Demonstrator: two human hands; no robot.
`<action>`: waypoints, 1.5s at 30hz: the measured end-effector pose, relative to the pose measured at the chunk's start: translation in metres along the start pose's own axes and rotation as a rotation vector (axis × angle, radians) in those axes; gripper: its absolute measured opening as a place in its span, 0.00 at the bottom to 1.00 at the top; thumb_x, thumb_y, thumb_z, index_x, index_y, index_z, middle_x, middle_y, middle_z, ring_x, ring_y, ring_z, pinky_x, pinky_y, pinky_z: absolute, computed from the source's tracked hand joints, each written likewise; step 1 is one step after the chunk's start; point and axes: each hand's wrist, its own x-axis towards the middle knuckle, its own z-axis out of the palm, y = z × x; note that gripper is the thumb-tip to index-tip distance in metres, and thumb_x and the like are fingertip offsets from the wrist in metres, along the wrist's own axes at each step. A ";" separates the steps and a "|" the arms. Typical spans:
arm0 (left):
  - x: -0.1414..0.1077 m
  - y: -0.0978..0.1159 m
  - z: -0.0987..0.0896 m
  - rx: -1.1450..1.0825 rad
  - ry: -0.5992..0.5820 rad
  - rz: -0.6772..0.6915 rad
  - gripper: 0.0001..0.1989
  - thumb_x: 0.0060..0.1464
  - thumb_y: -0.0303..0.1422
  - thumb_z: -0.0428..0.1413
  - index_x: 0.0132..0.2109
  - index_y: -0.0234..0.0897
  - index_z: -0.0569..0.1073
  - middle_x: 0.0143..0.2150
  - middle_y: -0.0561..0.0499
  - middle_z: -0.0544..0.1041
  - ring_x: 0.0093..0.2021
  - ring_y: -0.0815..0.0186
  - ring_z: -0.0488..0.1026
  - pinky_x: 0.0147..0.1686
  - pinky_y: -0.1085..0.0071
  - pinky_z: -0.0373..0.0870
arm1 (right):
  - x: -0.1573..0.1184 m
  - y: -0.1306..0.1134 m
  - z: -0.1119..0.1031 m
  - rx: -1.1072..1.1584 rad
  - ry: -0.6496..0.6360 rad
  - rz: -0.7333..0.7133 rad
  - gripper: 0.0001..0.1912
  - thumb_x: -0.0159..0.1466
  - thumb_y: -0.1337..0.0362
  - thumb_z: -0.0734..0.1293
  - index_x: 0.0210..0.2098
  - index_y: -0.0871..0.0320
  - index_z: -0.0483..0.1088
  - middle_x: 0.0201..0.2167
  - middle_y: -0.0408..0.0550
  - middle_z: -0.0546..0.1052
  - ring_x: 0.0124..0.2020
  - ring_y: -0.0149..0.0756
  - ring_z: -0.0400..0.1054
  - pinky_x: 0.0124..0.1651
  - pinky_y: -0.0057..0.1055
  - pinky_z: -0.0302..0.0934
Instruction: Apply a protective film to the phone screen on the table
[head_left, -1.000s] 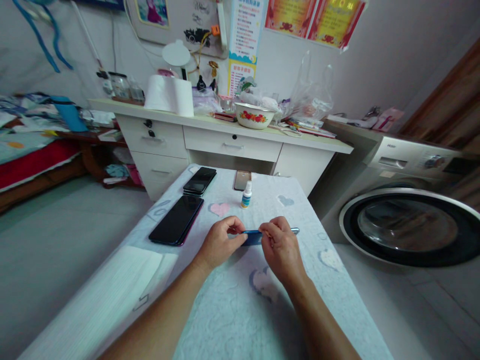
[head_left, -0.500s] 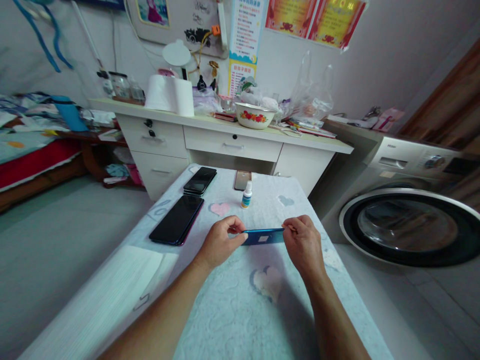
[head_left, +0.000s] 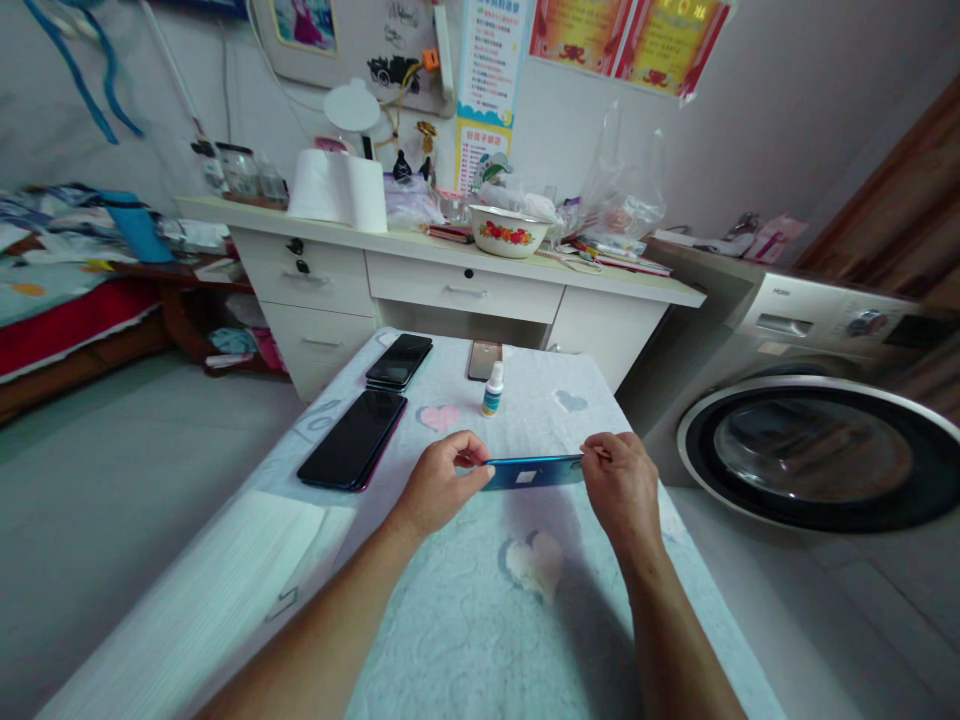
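A blue phone [head_left: 544, 472] is held on its long edge above the cloth-covered table, its back with a pale square label facing me. My left hand [head_left: 442, 482] pinches its left end between thumb and fingers. At the other end, the closed fingers of my right hand [head_left: 619, 485] are on the phone's right edge; the fingertips are partly hidden. Just beyond the phone stands a small white spray bottle [head_left: 492, 390] with a blue and yellow label.
Dark phones [head_left: 352, 440] lie at the table's left, with a stack of phones [head_left: 400, 361] behind them. Another phone or case [head_left: 484, 360] lies at the far edge. A desk [head_left: 465, 290] stands behind, a washing machine [head_left: 817, 400] at the right.
My right hand has shifted slightly to the right, and more of the phone's right end now shows. My left hand has stayed in place.
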 end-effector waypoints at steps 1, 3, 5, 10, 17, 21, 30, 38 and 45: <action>0.000 0.000 0.000 0.000 0.000 -0.001 0.04 0.46 0.30 0.57 0.30 0.35 0.70 0.28 0.54 0.72 0.33 0.67 0.70 0.38 0.71 0.67 | 0.000 0.001 0.000 -0.003 0.004 0.009 0.11 0.56 0.67 0.60 0.27 0.59 0.74 0.28 0.48 0.69 0.29 0.35 0.64 0.37 0.32 0.56; 0.000 0.000 0.000 0.000 0.000 -0.002 0.04 0.46 0.30 0.57 0.30 0.35 0.70 0.28 0.54 0.72 0.33 0.67 0.70 0.38 0.71 0.67 | 0.001 0.002 -0.001 -0.011 0.011 0.029 0.11 0.56 0.66 0.60 0.27 0.59 0.74 0.27 0.48 0.69 0.29 0.35 0.64 0.37 0.33 0.56; 0.000 0.001 -0.001 0.001 -0.002 -0.003 0.04 0.46 0.30 0.57 0.30 0.35 0.70 0.28 0.54 0.72 0.33 0.68 0.70 0.38 0.71 0.67 | 0.001 0.002 -0.002 -0.019 0.019 0.040 0.11 0.56 0.66 0.60 0.28 0.59 0.74 0.27 0.48 0.69 0.29 0.36 0.64 0.37 0.33 0.56; -0.001 0.002 -0.001 0.002 0.004 0.000 0.04 0.45 0.30 0.57 0.30 0.35 0.70 0.28 0.54 0.73 0.33 0.67 0.70 0.37 0.71 0.67 | 0.001 0.004 -0.003 -0.028 0.016 0.060 0.11 0.57 0.65 0.60 0.28 0.58 0.74 0.27 0.47 0.69 0.28 0.35 0.64 0.36 0.32 0.56; -0.001 0.002 -0.002 -0.008 0.013 0.002 0.04 0.45 0.31 0.57 0.30 0.35 0.70 0.28 0.54 0.73 0.33 0.67 0.71 0.37 0.71 0.68 | -0.002 -0.005 -0.001 -0.004 0.018 0.007 0.11 0.56 0.68 0.60 0.28 0.59 0.74 0.28 0.47 0.69 0.29 0.35 0.64 0.36 0.32 0.57; -0.001 0.002 -0.002 -0.002 0.007 -0.006 0.04 0.45 0.30 0.58 0.30 0.35 0.70 0.28 0.54 0.73 0.33 0.67 0.70 0.38 0.71 0.68 | -0.006 -0.018 0.001 0.059 -0.012 -0.001 0.10 0.57 0.69 0.60 0.29 0.59 0.73 0.29 0.47 0.69 0.29 0.34 0.65 0.35 0.31 0.58; 0.001 0.002 0.001 0.014 0.019 0.002 0.03 0.45 0.30 0.57 0.30 0.35 0.71 0.28 0.54 0.72 0.31 0.68 0.70 0.37 0.71 0.67 | -0.017 -0.037 0.013 0.190 -0.076 -0.110 0.11 0.59 0.73 0.59 0.33 0.58 0.72 0.33 0.46 0.68 0.32 0.32 0.65 0.37 0.29 0.60; 0.003 0.003 0.005 -0.008 0.002 0.006 0.03 0.45 0.29 0.57 0.30 0.35 0.71 0.27 0.54 0.73 0.31 0.68 0.70 0.36 0.72 0.67 | -0.025 -0.050 0.021 0.249 -0.123 -0.217 0.11 0.61 0.73 0.59 0.36 0.58 0.71 0.34 0.47 0.67 0.33 0.32 0.65 0.36 0.28 0.60; 0.004 0.000 0.007 -0.015 -0.011 0.009 0.04 0.46 0.30 0.57 0.30 0.35 0.70 0.27 0.55 0.71 0.30 0.69 0.69 0.35 0.73 0.67 | -0.027 -0.062 0.021 0.274 -0.191 -0.309 0.11 0.62 0.73 0.58 0.37 0.58 0.71 0.35 0.48 0.66 0.34 0.32 0.64 0.38 0.27 0.60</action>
